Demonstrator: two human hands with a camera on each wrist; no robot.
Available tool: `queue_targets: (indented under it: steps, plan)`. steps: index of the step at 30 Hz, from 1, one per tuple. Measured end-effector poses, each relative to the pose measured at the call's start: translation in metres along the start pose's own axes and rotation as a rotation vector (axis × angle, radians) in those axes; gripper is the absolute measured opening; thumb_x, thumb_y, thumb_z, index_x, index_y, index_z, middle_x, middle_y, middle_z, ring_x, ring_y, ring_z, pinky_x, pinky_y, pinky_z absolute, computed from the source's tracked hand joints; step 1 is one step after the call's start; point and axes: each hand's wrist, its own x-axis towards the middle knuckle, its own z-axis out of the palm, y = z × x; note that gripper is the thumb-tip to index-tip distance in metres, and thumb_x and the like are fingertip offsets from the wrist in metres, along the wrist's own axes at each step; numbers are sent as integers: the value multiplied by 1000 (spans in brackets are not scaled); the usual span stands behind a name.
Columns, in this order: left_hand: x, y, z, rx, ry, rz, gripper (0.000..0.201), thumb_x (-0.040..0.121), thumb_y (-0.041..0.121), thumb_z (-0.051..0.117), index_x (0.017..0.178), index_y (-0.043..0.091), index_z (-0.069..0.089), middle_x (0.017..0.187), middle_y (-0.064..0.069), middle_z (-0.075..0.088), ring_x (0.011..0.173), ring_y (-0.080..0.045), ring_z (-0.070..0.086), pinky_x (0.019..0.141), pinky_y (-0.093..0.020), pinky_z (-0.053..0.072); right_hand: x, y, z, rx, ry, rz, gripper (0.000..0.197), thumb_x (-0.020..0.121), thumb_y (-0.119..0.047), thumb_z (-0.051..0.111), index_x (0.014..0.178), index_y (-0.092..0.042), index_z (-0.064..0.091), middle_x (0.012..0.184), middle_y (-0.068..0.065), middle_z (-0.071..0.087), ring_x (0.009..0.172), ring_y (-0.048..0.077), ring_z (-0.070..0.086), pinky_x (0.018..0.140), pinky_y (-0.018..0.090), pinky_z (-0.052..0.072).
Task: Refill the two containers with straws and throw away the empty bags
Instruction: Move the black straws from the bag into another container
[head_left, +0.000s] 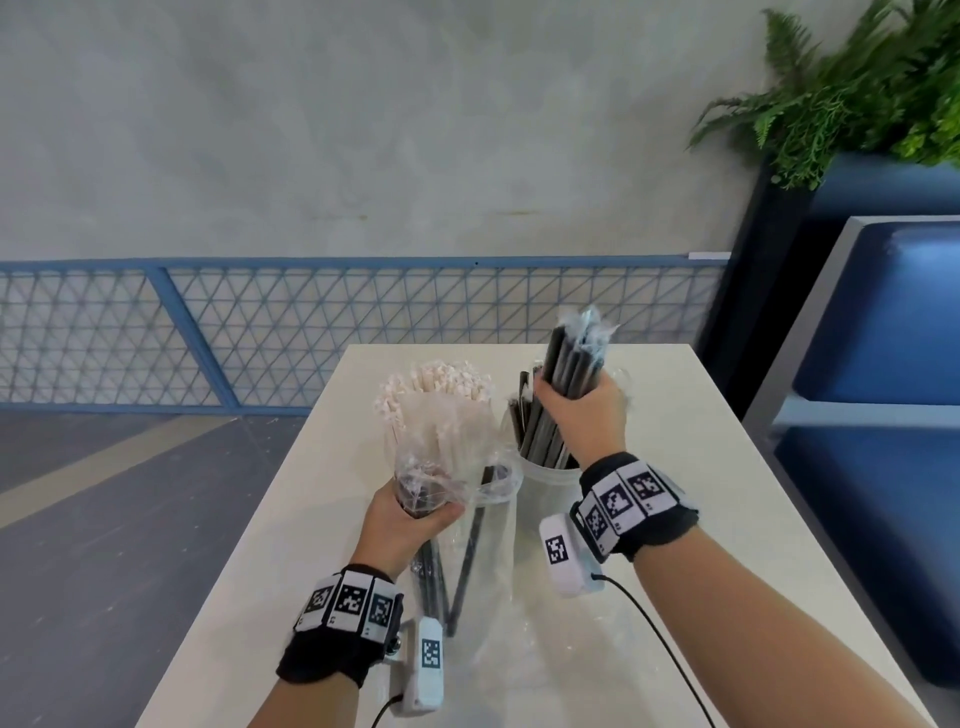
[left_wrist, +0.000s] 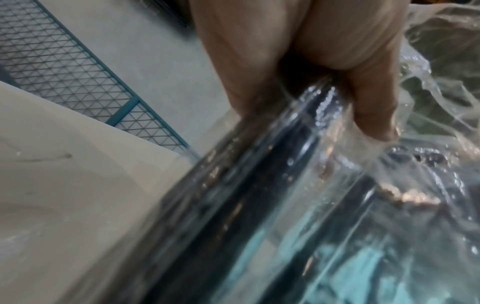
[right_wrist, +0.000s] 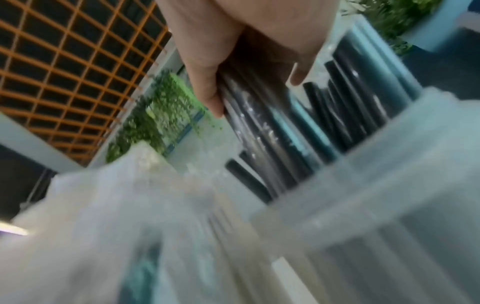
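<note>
On the pale table (head_left: 675, 467) stand two clear containers. The left one (head_left: 447, 415) is packed with white paper-wrapped straws (head_left: 441, 382). The right one (head_left: 545, 488) holds black straws. My right hand (head_left: 576, 402) grips a bundle of wrapped black straws (head_left: 574, 358) above the right container; the same bundle (right_wrist: 262, 123) runs down into the container (right_wrist: 389, 185) in the right wrist view. My left hand (head_left: 415, 512) grips a clear plastic bag (head_left: 467, 566) near its top, with a few black straws (head_left: 457, 571) still inside. The bag (left_wrist: 259, 205) fills the left wrist view.
A blue mesh railing (head_left: 311, 322) runs behind the table, with grey floor (head_left: 104, 493) on the left. A blue padded bench (head_left: 883, 364) and a planter with green ferns (head_left: 857, 88) stand at the right. The table's near right part is bare.
</note>
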Motion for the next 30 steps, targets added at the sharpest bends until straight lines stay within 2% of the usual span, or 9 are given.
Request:
queue_targets:
  steps: [3,7,10,13,17,20,24,27,30]
  plan:
    - [0,-1,-2,9,-9,1,36,66,4,81,99,9,67,99,-12,74,98,-22,69,94,-39,50,-10,15,5,-125,-135,42,33,77,-21,73,103,-3,61,97,10,68,83,16,59,75,22,45]
    - [-1,0,-1,8,-19,-2,37,67,5,80,100,8,66,100,-12,74,99,-21,69,95,-40,49,-14,14,5,-122,-84,-3,50,74,-23,76,115,-8,53,104,5,64,97,19,60,80,21,43]
    - [-1,-1,0,6,-34,-4,34,67,5,80,98,10,66,100,-11,74,99,-21,69,97,-42,49,-9,-3,3,23,26,-279,70,71,-20,78,130,-20,40,124,-4,50,110,10,49,93,19,40]
    - [-2,1,1,-7,-54,-5,39,62,15,84,97,13,67,99,-10,74,100,-22,69,97,-44,49,2,-16,3,-199,23,-638,62,76,-18,72,131,-21,44,137,4,44,126,18,38,108,27,32]
    - [-2,4,4,-9,-64,3,31,66,8,82,91,16,67,98,-9,75,100,-22,69,98,-45,48,10,1,14,-619,-139,-777,20,84,-16,52,98,-17,66,108,1,66,104,26,56,92,46,47]
    - [-3,6,4,-20,-64,6,28,68,2,78,89,17,67,97,-8,75,100,-22,69,98,-44,48,6,27,13,-642,-234,-651,33,86,-22,36,91,-12,68,96,5,68,95,28,59,85,47,51]
    - [-8,12,4,-38,-59,16,28,70,-3,75,88,16,66,94,-7,76,99,-19,69,96,-38,48,-5,32,7,-667,-109,-714,27,88,-24,54,114,-18,59,126,4,57,117,23,49,103,44,37]
    - [-8,13,4,-40,-55,24,29,70,-5,74,87,16,66,94,-6,76,97,-19,70,95,-37,49,-25,10,0,-451,-72,-884,14,88,-22,54,94,-15,66,100,3,62,91,15,49,87,28,42]
    - [-7,13,5,-29,-47,14,30,69,-5,75,87,17,67,95,-8,75,98,-21,69,95,-39,49,-40,11,2,-629,-323,-835,10,84,-22,61,87,-15,67,85,0,67,81,19,54,80,34,48]
